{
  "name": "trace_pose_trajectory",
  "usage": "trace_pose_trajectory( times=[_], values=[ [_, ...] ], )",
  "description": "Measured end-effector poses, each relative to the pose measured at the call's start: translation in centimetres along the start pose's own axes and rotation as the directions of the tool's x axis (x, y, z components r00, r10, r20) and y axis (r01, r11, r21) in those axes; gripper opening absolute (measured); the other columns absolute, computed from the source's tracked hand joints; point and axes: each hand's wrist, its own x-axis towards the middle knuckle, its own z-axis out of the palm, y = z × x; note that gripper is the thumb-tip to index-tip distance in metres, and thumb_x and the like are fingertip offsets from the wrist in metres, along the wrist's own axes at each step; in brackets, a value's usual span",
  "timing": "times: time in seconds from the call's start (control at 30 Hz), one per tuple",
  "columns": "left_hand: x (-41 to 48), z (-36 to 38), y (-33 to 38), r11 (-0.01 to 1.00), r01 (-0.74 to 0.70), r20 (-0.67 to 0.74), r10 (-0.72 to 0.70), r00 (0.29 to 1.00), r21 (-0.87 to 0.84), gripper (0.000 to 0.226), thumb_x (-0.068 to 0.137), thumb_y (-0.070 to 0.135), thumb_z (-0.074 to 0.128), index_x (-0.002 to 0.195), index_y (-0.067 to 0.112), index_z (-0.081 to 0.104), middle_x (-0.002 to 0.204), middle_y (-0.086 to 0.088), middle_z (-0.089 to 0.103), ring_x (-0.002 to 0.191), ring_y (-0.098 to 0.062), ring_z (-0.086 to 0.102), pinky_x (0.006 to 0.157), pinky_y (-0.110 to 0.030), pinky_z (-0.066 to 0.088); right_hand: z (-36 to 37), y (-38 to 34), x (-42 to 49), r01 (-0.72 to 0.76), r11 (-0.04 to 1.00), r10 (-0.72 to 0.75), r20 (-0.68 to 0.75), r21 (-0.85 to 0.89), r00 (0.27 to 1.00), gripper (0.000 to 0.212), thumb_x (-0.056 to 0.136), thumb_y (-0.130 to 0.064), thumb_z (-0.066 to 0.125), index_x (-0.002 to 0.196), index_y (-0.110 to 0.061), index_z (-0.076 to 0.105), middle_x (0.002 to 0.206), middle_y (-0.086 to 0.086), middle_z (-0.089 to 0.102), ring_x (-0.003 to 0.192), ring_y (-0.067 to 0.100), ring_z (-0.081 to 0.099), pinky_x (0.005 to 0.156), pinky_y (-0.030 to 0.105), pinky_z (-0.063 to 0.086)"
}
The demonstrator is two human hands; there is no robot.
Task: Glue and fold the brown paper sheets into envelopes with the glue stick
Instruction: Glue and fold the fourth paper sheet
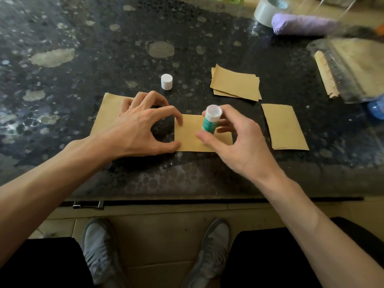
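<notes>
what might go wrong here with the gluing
1. The left hand touches the small brown sheet only at its left edge, so the sheet may slide or crease when the glue stick in the right hand rubs across it.
2. A stroke running past the sheet's edge would likely smear glue on the table.
3. The white cap stands loose behind the hands and could get knocked away.

We record left hand [143, 125] and right hand [239, 146] bare; forearms [47, 190] uncovered to the frame edge; black legwear [37, 265] over both thighs; grey trainers [97, 246] with paler uppers on both feet.
</notes>
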Motion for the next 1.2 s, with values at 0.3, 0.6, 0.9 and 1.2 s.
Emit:
trace_pose_trajectory(
  times=[0.3,0.6,0.9,1.2],
  values=[
    [0.2,0.0,-0.2,1.0,0.001,0.027,-0.001,1.0,0.014,0.06,0.068,0.086,0.053,0.121,0.058,0.054,0.126,0.015,0.038,0.134,-0.014,0.027,0.105,-0.038,0.019,0.6,0.3,-0.5,0.005,1.0,-0.006,-0.134,-0.008,0.991,0.049,0.09,-0.038,0.08,0.132,-0.018,0.067,0.118,-0.01,0.072,0.106,0.003,0.067,0.092,0.018,0.056],
    [0.2,-0.3,-0.1,1.0,0.011,0.048,-0.012,0.999,0.008,0.061,0.067,0.086,0.051,0.12,0.057,0.054,0.127,0.017,0.036,0.137,-0.013,0.023,0.107,-0.036,0.017,0.2,0.2,-0.7,0.017,0.993,-0.026,-0.069,-0.118,0.997,0.038,0.096,-0.035,0.073,0.128,-0.018,0.061,0.117,-0.007,0.069,0.106,0.005,0.062,0.088,0.009,0.048],
    [0.2,-0.3,-0.2,1.0,0.013,0.061,-0.013,0.998,0.004,0.061,0.067,0.087,0.052,0.122,0.059,0.053,0.127,0.02,0.033,0.138,-0.011,0.023,0.109,-0.035,0.014,0.2,0.3,-1.2,0.016,0.992,-0.03,-0.107,-0.128,0.994,0.036,0.096,-0.034,0.074,0.124,-0.016,0.061,0.113,-0.006,0.069,0.101,0.005,0.062,0.086,0.004,0.045],
    [0.1,-0.3,-0.2,1.0,0.003,0.056,-0.003,0.998,0.003,0.061,0.069,0.086,0.053,0.123,0.058,0.053,0.127,0.021,0.032,0.136,-0.009,0.024,0.108,-0.034,0.014,-0.4,1.1,-1.6,0.005,0.993,-0.018,-0.109,-0.115,0.994,0.038,0.096,-0.036,0.073,0.126,-0.016,0.061,0.115,-0.008,0.067,0.105,0.003,0.061,0.089,0.009,0.049]
  ],
)
